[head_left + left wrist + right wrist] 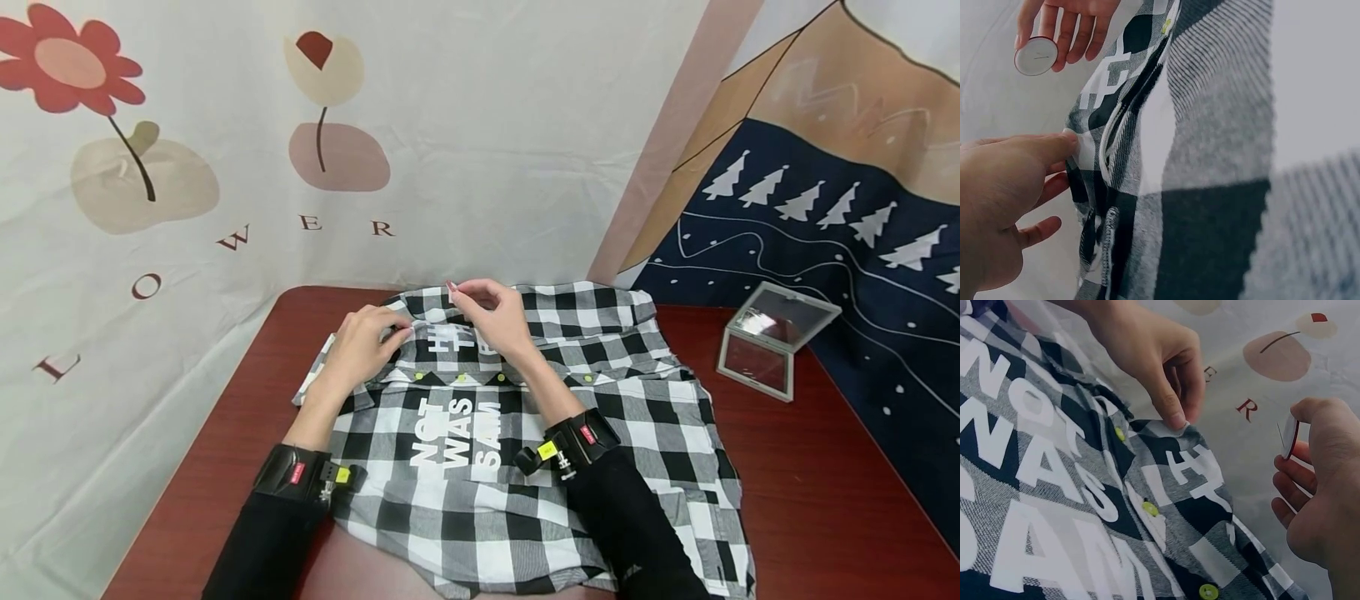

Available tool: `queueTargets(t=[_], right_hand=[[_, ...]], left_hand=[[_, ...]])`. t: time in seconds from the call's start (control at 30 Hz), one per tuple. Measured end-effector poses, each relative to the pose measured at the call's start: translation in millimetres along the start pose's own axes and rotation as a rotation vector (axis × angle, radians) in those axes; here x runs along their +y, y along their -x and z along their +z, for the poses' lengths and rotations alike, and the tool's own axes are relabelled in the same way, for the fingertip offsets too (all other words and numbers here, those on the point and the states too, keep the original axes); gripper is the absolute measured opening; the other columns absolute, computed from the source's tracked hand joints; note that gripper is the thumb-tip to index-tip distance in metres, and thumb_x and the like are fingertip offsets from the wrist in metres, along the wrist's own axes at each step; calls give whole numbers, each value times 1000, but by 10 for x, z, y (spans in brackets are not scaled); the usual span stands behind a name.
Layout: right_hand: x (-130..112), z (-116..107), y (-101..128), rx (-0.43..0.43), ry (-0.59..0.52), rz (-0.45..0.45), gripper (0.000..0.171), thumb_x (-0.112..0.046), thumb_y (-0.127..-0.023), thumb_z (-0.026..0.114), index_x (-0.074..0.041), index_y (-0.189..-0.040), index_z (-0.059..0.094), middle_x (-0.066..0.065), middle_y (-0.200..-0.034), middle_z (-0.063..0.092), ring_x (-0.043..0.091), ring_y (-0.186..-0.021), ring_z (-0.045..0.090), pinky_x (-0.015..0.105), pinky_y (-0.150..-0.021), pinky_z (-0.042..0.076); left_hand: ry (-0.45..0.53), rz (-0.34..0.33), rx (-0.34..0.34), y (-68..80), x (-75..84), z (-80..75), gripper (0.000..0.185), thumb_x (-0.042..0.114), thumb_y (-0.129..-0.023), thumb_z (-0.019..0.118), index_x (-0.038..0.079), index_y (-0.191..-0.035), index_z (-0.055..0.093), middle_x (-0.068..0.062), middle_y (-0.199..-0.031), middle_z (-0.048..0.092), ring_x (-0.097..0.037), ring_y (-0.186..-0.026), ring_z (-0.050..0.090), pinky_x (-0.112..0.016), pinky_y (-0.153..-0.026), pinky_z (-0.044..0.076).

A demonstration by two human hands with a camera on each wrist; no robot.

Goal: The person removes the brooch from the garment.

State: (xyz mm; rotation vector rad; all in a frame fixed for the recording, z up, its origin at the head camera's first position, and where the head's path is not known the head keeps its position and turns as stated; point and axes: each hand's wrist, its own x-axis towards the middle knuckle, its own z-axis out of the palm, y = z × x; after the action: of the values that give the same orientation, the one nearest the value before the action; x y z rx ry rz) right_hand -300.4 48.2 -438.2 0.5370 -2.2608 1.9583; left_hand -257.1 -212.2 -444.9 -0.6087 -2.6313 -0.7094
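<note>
- My left hand (pixel 365 337) lies on the upper left part of the shirt (pixel 600 417), thumb and fingertips nipping a fold of the woven cloth near its collar; the left wrist view shows the thumb (pixel 1054 145) pressed flat on the fabric edge.
- My right hand (pixel 491 315) hovers just above the collar area, fingers curled, pinching a small round white disc with a red rim (pixel 1035 55); from the right wrist camera I see the disc edge-on (pixel 1289 435) between thumb and fingers.
- The shirt is a soft black-and-white check with bold white printed letters and small yellow-green buttons (pixel 1150 508) along its placket. It lies spread flat on the table, rumpled at the hem.
- The table (pixel 825 500) is smooth, dark red-brown wood.
- A small clear box (pixel 772 337), square and glassy, sits well apart to the right.
- Behind hang a pale flower-print cloth (pixel 225 167) and a navy cloth with white trees (pixel 862 250).
</note>
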Motion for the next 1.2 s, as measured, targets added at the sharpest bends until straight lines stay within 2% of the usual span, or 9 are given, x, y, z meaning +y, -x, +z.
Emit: queueTargets(t=[0.2,0.33,0.47,0.57,0.67,0.77,1.0,1.1,1.2], right_hand=[[-71,-83,28,-8,-10,-4,28,-29,-107,79,-8,-124,82,15,-121,83,16,-106,78,22,-91,62],[-65,-172,36,-1,13,-12,28,-30,-107,79,-8,-124,82,15,-121,82,24,-111,78,24,-95,61],[-56,-286,67,8,61,-7,26,-30,-107,79,-9,-123,83,13,-122,82,28,-114,78,33,-102,62],[-62,-359,92,2,91,2,26,-31,-108,79,-11,-124,83,12,-124,82,26,-114,78,37,-104,62],[-75,-425,129,-8,94,26,27,-33,-108,79,-13,-125,83,10,-126,82,25,-116,77,35,-103,61],[-91,-503,184,-23,80,48,27,-33,-107,80,-13,-126,82,10,-127,81,24,-117,77,31,-104,60],[-91,-701,310,-49,78,68,28,-29,-110,77,-10,-129,81,12,-130,80,15,-116,77,23,-100,60],[-72,-779,348,-58,90,83,31,-31,-110,77,-8,-130,80,14,-131,80,9,-112,76,22,-96,59],[-72,-854,389,-64,95,83,35,-30,-110,76,-4,-133,79,20,-136,79,6,-112,75,22,-98,59]], left_hand=[[53,-29,-67,-11,150,-54,31,18,-109,78,2,-135,80,-21,-136,80,-43,-121,75,-60,-98,61],[42,-6,-164,-19,247,-91,43,20,-112,73,-2,-149,71,-25,-151,72,-46,-137,71,-64,-113,58],[11,9,-322,-23,339,-125,63,30,-115,68,-4,-166,52,-29,-170,54,-49,-159,53,-68,-130,44],[8,-8,-426,-28,394,-122,77,38,-116,65,-4,-174,36,-29,-180,38,-49,-169,37,-69,-139,30],[14,-27,-499,-30,430,-90,85,44,-117,62,-5,-177,26,-27,-186,25,-46,-175,25,-69,-142,19],[21,-58,-556,-20,443,-47,90,48,-118,59,-4,-178,20,-25,-189,16,-44,-177,17,-67,-144,13],[55,-130,-656,15,379,37,101,66,-115,53,4,-182,10,-21,-191,7,-41,-179,6,-66,-145,4],[91,-130,-662,27,218,177,109,78,-110,49,6,-182,10,-21,-191,6,-42,-179,3,-70,-143,1],[103,-124,-672,29,149,249,113,85,-107,46,9,-183,12,-19,-191,6,-42,-179,4,-72,-142,1]])
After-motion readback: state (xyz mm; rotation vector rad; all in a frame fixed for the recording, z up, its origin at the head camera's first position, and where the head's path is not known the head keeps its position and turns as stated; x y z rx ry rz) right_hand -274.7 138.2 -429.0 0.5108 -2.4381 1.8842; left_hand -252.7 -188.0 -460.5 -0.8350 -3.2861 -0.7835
